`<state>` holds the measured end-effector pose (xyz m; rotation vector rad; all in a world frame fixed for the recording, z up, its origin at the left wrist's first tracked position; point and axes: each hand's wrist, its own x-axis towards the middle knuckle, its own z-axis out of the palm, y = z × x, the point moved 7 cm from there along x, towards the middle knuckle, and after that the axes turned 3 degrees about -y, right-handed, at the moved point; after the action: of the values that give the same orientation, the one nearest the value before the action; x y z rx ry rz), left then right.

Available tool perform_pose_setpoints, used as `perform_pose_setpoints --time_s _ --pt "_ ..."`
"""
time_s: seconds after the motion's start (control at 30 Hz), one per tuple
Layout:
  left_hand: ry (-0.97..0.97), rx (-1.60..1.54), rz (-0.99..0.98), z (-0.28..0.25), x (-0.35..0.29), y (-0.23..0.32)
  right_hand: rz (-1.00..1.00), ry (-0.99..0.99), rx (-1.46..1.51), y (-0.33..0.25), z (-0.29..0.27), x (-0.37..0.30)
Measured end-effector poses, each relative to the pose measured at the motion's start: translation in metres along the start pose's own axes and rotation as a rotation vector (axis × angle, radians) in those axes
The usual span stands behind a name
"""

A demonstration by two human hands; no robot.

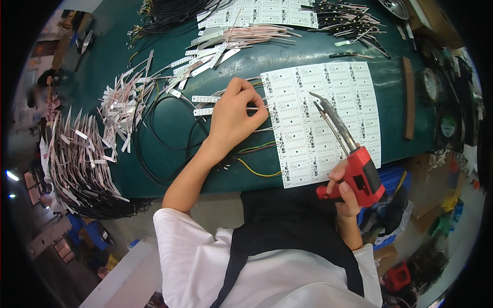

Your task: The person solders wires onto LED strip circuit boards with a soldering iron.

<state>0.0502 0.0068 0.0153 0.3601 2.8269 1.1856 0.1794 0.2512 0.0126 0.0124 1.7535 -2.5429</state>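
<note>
My right hand (349,197) grips a red soldering gun (364,179); its metal tip (321,98) points up and left over a white circuit board panel (328,128). The panel has a grid of small printed sections. At its left edge my left hand (236,113) is closed in a pinch on a thin pale wire (251,108), which runs toward that edge. Small white strip boards (204,111) lie just left of the hand. Below the hand, a yellow wire (251,169) and green and red wires (257,148) reach the panel's edge.
Bundled strips with pale wires (79,159) and a loose pile (120,105) cover the table's left. Black cables (179,15), a second white panel (257,13) and dark wired pieces (349,23) lie at the back. A brown bar (408,97) lies on the right.
</note>
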Motion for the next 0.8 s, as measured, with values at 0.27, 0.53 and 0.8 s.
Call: perform_pose_setpoints --time_s 0.27,0.53,0.8 --pt "0.044 0.117 0.149 -0.038 0.054 0.015 -0.061 0.122 -0.018 -0.013 -0.015 -0.014" --pt "0.428 0.484 0.233 -0.063 0.161 -0.057 -0.034 -0.028 -0.064 -0.01 -0.009 -0.03" --pt "0.511 -0.629 0.124 -0.099 0.128 0.017 -0.009 -0.071 -0.056 -0.005 -0.016 -0.037"
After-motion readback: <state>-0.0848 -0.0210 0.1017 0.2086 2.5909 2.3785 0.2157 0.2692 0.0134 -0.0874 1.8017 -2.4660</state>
